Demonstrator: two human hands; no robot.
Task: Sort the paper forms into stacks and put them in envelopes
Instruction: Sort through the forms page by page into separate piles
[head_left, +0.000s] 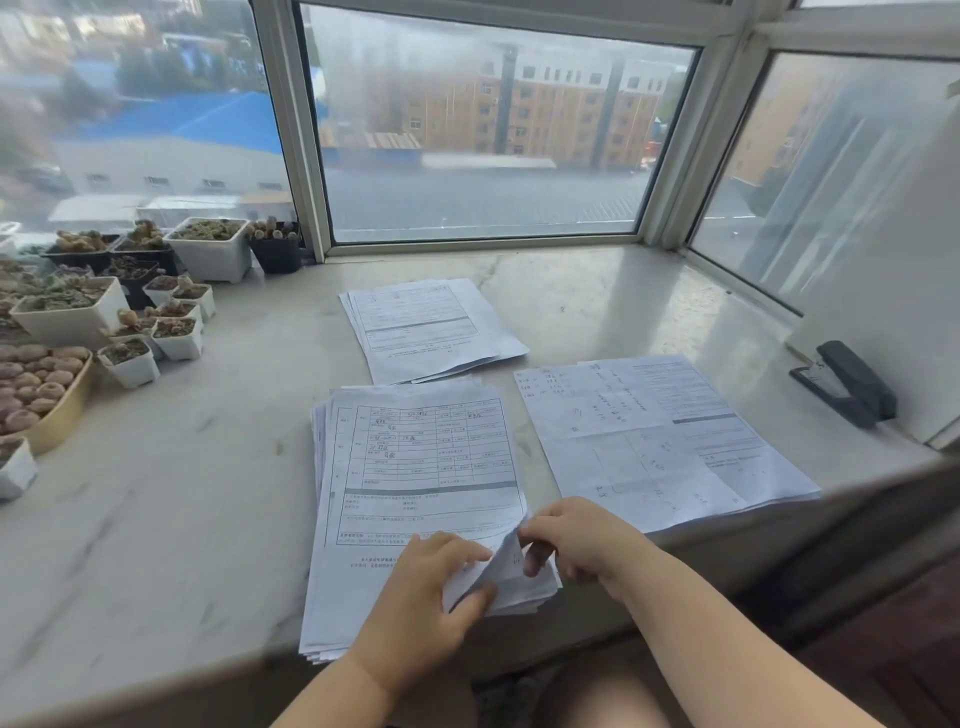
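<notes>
A thick stack of printed forms (415, 467) lies on the marble sill right in front of me. My left hand (426, 608) rests on its near right corner, thumb under the lifted sheets. My right hand (566, 540) pinches the raised corner of the top sheet. A smaller stack of forms (431, 327) lies farther back towards the window. To the right sits a third, thin stack of forms (660, 436), turned sideways. No envelope is in view.
The marble sill (182, 493) carries several small pots of succulents (130, 322) along its left side. A black stapler (847, 384) lies at the far right near the window frame. Window panes close off the back and right.
</notes>
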